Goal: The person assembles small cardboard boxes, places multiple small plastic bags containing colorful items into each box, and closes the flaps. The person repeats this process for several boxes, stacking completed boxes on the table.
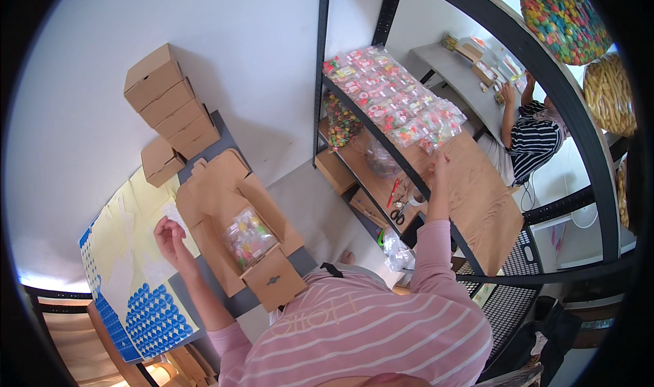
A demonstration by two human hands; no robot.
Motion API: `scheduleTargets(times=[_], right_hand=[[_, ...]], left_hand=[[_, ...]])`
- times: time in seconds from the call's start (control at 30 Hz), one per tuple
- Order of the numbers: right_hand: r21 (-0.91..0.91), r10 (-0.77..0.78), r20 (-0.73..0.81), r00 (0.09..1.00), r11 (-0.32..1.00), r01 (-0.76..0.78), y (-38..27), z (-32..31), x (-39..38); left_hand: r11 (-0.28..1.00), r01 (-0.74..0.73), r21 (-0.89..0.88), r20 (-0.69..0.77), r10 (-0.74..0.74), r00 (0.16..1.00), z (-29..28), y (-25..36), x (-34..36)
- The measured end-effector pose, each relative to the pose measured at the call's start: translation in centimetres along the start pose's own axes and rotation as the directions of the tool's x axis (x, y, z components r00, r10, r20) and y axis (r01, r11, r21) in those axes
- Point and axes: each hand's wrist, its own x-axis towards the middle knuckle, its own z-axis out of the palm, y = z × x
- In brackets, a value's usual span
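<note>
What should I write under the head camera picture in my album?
Right hand by shelved candy packets, left hand beside an open cardboard box.

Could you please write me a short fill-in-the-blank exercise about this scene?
1. The clear packets near the person lie inside an open cardboard ____.
2. The round stickers on the sheets are ____ in colour.
3. The hand nearest the wooden shelf is the person's ____ one.
4. The scissors have ____ handles.

Missing words: box; blue; right; black.
</note>
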Motion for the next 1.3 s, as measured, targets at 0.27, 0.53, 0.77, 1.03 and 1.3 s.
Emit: scheduleTargets(times=[0.27,0.53,0.77,1.03,1.3], right_hand=[[-0.175,0.138,0.129,0.982,0.978,-0.114,-0.3,0.7,6.1],[-0.274,0.055,0.007,0.998,0.960,-0.051,0.8,2.5,8.9],[0.305,0.209,0.205,0.956,0.915,-0.265,1.5,-1.6,6.2],[0.607,0.276,0.318,0.907,0.675,-0.418,2.7,-6.6,3.0],[0.394,0.271,0.287,0.919,0.841,-0.371,0.4,-8.7,-0.9]], left_hand=[[0.998,0.048,0.028,-0.075,-0.045,0.996,3.1,3.5,-3.8],[0.991,0.130,0.028,-0.156,-0.124,0.980,3.4,3.8,-6.0],[0.988,0.156,-0.024,-0.155,-0.157,0.975,3.5,4.3,-6.1],[0.986,0.153,-0.060,-0.052,-0.156,0.986,3.6,3.7,-5.2],[0.976,0.209,-0.061,-0.013,-0.210,0.978,3.2,3.4,-5.0]])
